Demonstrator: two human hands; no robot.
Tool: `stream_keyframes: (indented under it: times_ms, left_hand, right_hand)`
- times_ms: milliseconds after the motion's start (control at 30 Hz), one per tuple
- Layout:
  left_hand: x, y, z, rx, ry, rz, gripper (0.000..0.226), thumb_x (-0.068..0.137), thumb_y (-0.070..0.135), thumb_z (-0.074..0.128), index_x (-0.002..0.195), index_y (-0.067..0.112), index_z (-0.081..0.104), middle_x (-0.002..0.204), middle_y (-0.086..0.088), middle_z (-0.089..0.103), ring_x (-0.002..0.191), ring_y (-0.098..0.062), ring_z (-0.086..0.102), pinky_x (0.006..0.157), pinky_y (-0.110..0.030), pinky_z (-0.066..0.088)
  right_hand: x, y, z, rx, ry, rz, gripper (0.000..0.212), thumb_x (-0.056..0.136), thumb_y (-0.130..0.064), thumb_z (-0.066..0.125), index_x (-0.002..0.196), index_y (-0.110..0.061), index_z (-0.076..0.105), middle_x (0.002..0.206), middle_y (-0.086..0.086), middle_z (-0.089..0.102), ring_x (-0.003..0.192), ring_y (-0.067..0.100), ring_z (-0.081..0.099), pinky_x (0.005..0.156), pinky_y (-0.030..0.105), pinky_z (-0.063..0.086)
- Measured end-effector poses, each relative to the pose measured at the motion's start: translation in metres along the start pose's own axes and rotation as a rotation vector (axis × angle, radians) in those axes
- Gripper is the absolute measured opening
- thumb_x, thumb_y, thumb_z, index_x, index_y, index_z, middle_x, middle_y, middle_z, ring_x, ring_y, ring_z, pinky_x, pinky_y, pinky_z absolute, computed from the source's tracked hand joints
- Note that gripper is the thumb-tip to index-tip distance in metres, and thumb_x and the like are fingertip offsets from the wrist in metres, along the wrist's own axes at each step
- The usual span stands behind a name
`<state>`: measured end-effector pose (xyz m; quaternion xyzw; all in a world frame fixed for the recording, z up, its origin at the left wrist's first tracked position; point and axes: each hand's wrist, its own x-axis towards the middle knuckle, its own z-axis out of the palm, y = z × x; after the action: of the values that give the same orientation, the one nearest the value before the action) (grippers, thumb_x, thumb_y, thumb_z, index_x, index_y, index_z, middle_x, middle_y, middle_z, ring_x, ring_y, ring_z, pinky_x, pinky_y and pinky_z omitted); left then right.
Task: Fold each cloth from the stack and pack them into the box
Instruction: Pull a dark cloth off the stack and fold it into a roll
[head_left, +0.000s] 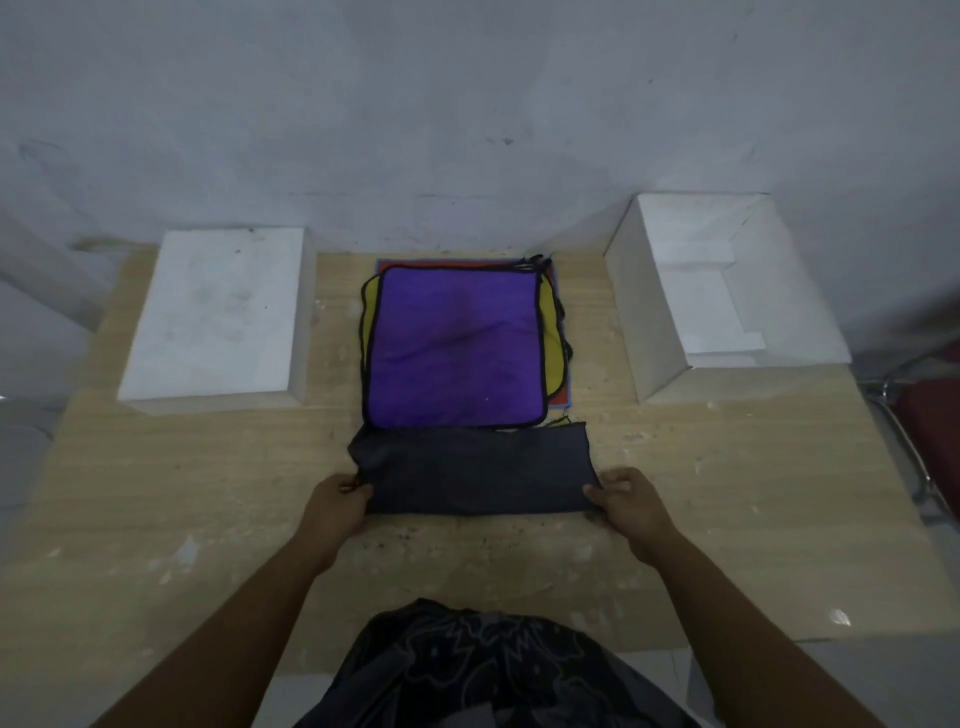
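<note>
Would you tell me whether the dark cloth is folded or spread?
Folded: the dark cloth lies as a narrow band, unlike the square purple cloth behind it.

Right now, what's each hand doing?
Left hand: gripping the left end of the dark cloth.
Right hand: gripping its right end.

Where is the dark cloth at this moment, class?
In the head view, the dark cloth lies centrally, on the near side of the stack, its ends gripped by the left hand and right hand.
</note>
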<state>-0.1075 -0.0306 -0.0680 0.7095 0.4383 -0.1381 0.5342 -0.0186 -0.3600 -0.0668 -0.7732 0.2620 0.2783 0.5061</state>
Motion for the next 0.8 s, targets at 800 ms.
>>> stream_keyframes:
  times_ms: [800]
  left_hand:
    - [-0.001, -0.025, -0.059, 0.194, -0.458, 0.151, 0.043, 0.082, -0.022, 0.054, 0.101, 0.014, 0.065, 0.107, -0.019, 0.057, 0.090, -0.025, 0.058, 0.067, -0.016, 0.051]
  right_hand:
    - [0.010, 0.001, -0.021, -0.144, -0.162, -0.290, 0.016, 0.088, -0.021, 0.065, 0.100, -0.012, 0.069, 0.097, 0.005, 0.066, 0.084, 0.020, 0.063, 0.071, 0.026, 0.050]
